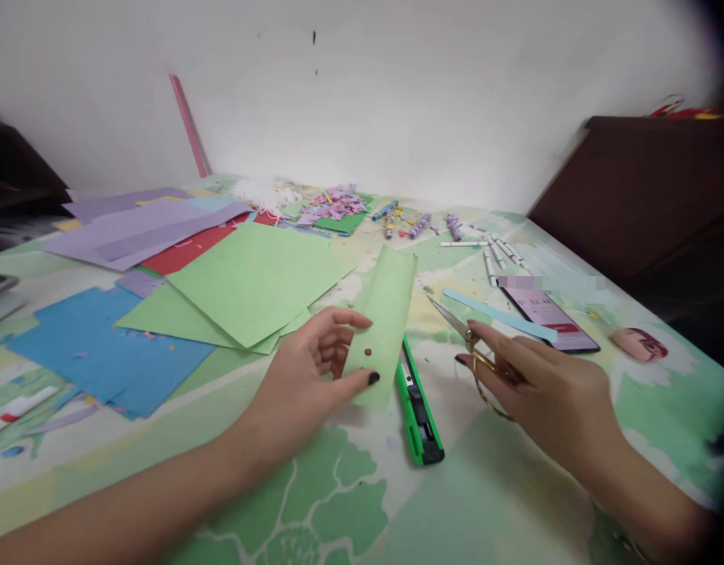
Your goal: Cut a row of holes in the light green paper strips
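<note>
My left hand (pixel 306 365) holds a strip of light green paper (pixel 389 306) near its lower left edge. The thumb lies over the paper and the other fingers curl at its side; a small brown spot shows on the strip. In my right hand (pixel 550 384) is a pair of scissors (pixel 471 337) with gold-coloured handles, the blades pointing up and left toward the strip but apart from it. A green utility knife (pixel 419 408) lies on the table between my hands, its upper end next to the paper.
Light green sheets (pixel 261 275), blue paper (pixel 115 345) and purple paper (pixel 138 227) spread across the left. At the back lies a pile of paper scraps (pixel 335 205). On the right are several white markers (pixel 497 253), a light blue strip (pixel 497 312) and a phone (pixel 565 337).
</note>
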{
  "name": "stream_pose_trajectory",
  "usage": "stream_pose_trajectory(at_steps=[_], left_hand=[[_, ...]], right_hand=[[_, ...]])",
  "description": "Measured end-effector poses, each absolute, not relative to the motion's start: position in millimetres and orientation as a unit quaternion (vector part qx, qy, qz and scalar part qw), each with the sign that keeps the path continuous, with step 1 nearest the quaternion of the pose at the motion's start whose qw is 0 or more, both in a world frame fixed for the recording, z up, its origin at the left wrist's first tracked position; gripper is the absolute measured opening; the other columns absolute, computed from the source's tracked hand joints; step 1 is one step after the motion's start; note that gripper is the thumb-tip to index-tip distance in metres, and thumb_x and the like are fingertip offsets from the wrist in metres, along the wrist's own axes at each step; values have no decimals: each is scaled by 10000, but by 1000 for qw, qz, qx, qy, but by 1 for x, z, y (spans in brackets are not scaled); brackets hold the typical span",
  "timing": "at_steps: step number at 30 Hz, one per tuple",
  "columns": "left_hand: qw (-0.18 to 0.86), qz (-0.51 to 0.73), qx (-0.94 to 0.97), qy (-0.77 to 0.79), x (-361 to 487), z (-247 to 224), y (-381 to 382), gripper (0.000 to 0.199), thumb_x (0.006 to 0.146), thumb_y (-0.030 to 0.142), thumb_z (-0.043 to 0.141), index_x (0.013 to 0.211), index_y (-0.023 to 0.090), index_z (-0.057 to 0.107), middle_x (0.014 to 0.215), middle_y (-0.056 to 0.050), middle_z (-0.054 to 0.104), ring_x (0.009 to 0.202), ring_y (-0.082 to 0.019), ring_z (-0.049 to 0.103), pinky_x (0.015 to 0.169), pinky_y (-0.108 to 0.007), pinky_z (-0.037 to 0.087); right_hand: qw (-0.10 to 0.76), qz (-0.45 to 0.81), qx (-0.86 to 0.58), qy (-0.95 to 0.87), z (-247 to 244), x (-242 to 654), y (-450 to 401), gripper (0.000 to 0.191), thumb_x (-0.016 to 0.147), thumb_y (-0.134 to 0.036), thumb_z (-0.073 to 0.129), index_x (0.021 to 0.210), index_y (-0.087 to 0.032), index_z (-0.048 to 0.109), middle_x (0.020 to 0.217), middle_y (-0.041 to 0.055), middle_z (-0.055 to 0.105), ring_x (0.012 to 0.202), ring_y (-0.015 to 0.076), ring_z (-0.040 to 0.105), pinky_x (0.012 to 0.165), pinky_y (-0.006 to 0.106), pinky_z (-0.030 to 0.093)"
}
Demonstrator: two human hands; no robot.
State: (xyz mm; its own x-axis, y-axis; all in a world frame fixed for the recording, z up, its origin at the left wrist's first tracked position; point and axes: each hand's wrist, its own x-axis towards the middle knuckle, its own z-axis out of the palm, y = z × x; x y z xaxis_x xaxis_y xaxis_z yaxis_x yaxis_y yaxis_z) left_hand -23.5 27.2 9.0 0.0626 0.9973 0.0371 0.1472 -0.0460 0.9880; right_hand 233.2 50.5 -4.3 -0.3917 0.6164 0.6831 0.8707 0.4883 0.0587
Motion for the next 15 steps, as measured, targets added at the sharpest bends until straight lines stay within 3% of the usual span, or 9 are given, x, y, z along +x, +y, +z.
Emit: stream_pose_trajectory(at_steps=[5,10,13,15], left_hand=[[417,497,577,496,-27,8,32,362,792,212,624,1133,268,517,762,38,536,693,-103,516,640,-230,433],[323,524,599,512,-33,2,41,610,787,243,642,1327,342,378,702,58,539,628,-113,517,631,-253,451],[227,535,616,532,-39,-2,47,763,748,245,689,1397,350,302,692,61,532,676,-129,552,687,-271,472],[162,536,629,539,-44,-4,51,844,740,237,702,1436,335,235,738,51,582,742,-139,586,757,-286,480]], right_hand=[[197,-176,-563,-783,-12,254,75,352,814,-228,575,1153,-177,659,790,61,714,590,188,631,503,274,416],[157,-193,-578,-777,-19,259,80,350,831,-225,543,1157,-150,647,858,108,713,656,243,648,532,321,457],[202,-205,-505,-814,-3,241,77,302,840,-184,543,1113,-115,651,934,140,703,786,274,650,640,382,514],[305,-200,-392,-845,12,230,66,256,845,-135,550,1078,-94,648,923,145,699,853,261,635,744,405,524]])
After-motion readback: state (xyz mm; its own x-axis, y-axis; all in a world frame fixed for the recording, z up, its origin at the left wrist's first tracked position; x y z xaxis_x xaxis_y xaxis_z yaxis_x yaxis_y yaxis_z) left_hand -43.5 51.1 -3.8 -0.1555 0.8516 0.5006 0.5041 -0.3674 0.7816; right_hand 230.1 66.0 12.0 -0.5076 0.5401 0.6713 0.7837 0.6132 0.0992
